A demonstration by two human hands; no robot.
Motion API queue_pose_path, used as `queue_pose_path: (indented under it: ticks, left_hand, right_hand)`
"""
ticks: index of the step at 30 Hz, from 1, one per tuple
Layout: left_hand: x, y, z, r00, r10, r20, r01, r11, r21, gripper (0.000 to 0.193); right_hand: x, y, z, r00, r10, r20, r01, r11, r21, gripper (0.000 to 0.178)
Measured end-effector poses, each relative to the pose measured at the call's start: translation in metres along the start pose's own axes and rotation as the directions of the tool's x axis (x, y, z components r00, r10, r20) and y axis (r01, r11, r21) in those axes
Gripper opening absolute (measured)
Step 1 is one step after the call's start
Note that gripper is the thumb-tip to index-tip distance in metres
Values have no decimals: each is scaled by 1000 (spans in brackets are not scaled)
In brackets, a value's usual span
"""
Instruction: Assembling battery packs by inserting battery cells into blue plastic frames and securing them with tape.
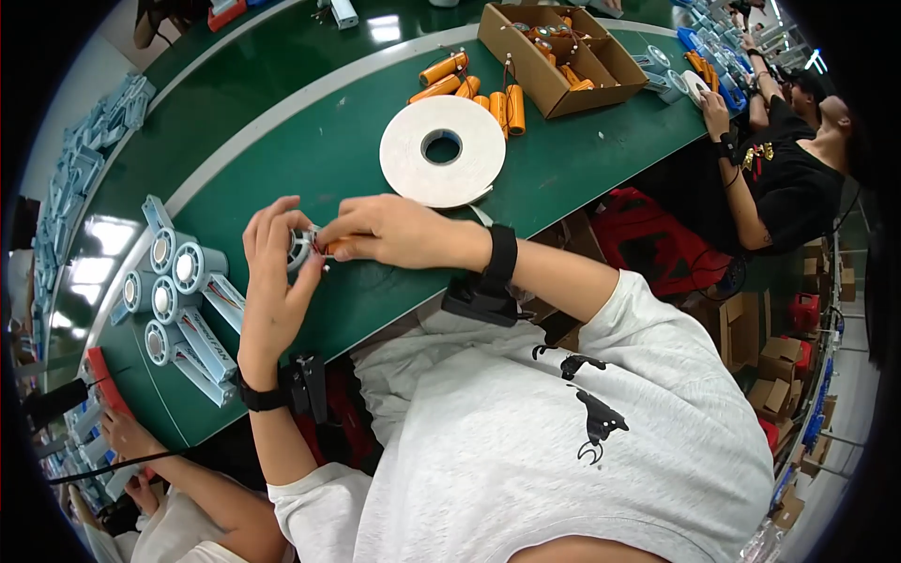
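Observation:
My left hand (274, 272) is wrapped round a small light-blue fan housing (297, 251), mostly hidden behind its fingers. Close against it, my right hand (399, 230) pinches an orange cylindrical battery (335, 247) with thin wires. A small white connector (326, 267) hangs by the left thumb. Just beyond the right hand lies a large roll of white tape (404, 131), its loose end near that wrist. To the left of my left hand, several light-blue handheld fans (190, 269) lie in a cluster on the green table (310, 178).
Several orange batteries (514, 109) lie beyond the tape, beside a divided cardboard box (563, 98) holding more. A co-worker (788, 178) sits to the right; another person's arm (216, 507) is at lower left. Blue plastic parts (84, 169) are heaped on the far left.

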State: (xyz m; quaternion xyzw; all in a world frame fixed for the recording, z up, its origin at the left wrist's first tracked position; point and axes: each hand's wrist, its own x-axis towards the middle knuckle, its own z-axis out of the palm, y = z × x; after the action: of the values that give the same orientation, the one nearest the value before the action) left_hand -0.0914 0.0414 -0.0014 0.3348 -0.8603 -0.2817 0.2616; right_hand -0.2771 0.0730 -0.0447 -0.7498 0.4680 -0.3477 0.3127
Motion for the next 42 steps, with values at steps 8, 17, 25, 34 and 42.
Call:
queue_pose_path:
  ticks: [8,17,25,34,42]
  left_hand:
    - [5,2,-11,987,109,115,-125,983,137,48]
    - [53,54,-37,933,328,150,-360,876,320,52]
    - [163,-12,-39,950,263,168,-310,864,397,52]
    - [245,-229,-103,953,-303,-9,258,797,546,57]
    - [120,-75,-92,957,-276,84,144,710,689,75]
  right_hand:
    - [-10,-11,11,973,195,-124,-156,950,270,32]
    - [-5,-17,-28,989,48,-138,3,936,351,30]
    - [2,-2,-80,811,-49,-583,-68,982,-177,33]
    - [-103,0,-170,775,499,-389,-602,770,-211,30]
    - [-58,51,-137,604,449,-659,-760,573,-306,25]
